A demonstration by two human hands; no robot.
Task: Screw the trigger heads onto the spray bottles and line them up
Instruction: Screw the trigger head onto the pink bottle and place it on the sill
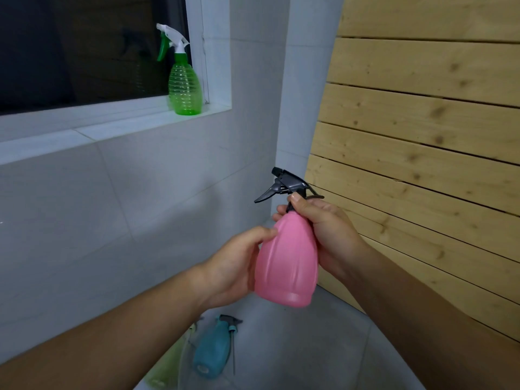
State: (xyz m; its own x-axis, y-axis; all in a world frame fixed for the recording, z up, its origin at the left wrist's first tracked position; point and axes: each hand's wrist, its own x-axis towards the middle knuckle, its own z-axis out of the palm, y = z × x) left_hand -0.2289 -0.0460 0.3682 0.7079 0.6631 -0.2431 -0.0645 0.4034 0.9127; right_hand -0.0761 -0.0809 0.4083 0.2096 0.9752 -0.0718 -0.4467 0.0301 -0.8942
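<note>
I hold a pink spray bottle [287,260] upright in mid-air at the centre of the view. My left hand [236,266] grips its body from the left. My right hand [323,229] wraps the neck, fingers on the collar of the dark grey trigger head [287,185] that sits on top, nozzle pointing left. A clear green spray bottle [185,88] with a white and green trigger head stands upright on the window sill [112,122] at the upper left.
On the grey floor below my arms lie a teal bottle [211,350] with a grey trigger head and dip tube [233,339] beside it, and a pale green bottle [166,367] partly hidden by my left forearm. A wooden slat panel [422,136] stands at the right.
</note>
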